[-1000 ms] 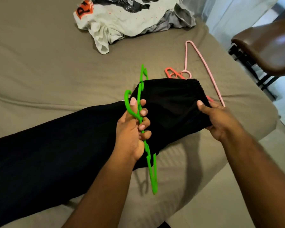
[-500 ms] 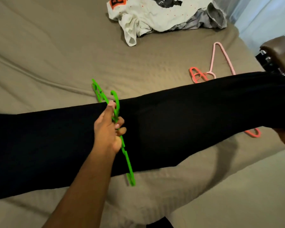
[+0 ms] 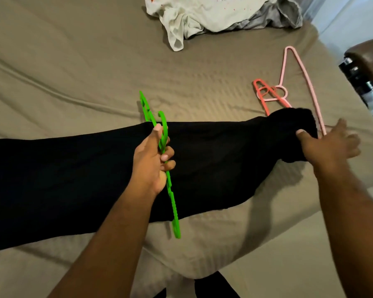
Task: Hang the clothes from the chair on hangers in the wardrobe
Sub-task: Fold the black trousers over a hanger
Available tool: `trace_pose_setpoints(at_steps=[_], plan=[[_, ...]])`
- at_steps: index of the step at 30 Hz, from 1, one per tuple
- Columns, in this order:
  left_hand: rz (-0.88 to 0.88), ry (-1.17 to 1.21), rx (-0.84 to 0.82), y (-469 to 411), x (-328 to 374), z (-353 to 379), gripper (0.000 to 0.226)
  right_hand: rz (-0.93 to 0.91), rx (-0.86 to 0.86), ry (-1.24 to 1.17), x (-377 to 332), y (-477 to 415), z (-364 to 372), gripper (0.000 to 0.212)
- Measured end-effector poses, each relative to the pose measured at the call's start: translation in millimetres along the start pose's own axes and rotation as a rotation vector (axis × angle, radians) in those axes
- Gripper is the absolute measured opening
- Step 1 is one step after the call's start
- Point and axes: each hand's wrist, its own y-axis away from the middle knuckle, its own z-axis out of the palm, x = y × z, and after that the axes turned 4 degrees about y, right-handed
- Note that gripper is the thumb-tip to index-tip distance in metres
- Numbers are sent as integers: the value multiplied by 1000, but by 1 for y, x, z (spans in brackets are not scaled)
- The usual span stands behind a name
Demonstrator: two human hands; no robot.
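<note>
Left hand (image 3: 153, 160) grips a green hanger (image 3: 174, 204) across black trousers (image 3: 73, 179) on the bed (image 3: 73, 72); right hand (image 3: 329, 147), spread open, presses their end.

Two bare forearms run uncovered from the frame edge to the left hand (image 3: 153, 160) and right hand (image 3: 329, 145). Fingernails are short and pale. Below the near edge of the bed (image 3: 73, 72), black clothing (image 3: 215, 284) is visible.

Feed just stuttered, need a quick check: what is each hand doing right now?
Left hand: closed, gripping the green hanger.
Right hand: open, fingers spread, thumb resting on the end of the black garment.
</note>
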Motion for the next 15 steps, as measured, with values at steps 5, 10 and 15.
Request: trace_pose_setpoints(at_steps=[5, 10, 15], plan=[[-11, -53, -113, 2, -14, 5, 29, -466, -126, -243, -47, 123, 47, 69], [7, -310, -224, 8, -4, -15, 26, -194, -916, -654, -76, 205, 105, 99], [204, -707, -290, -8, 4, -47, 31, -450, -826, -618, -74, 217, 129, 64]])
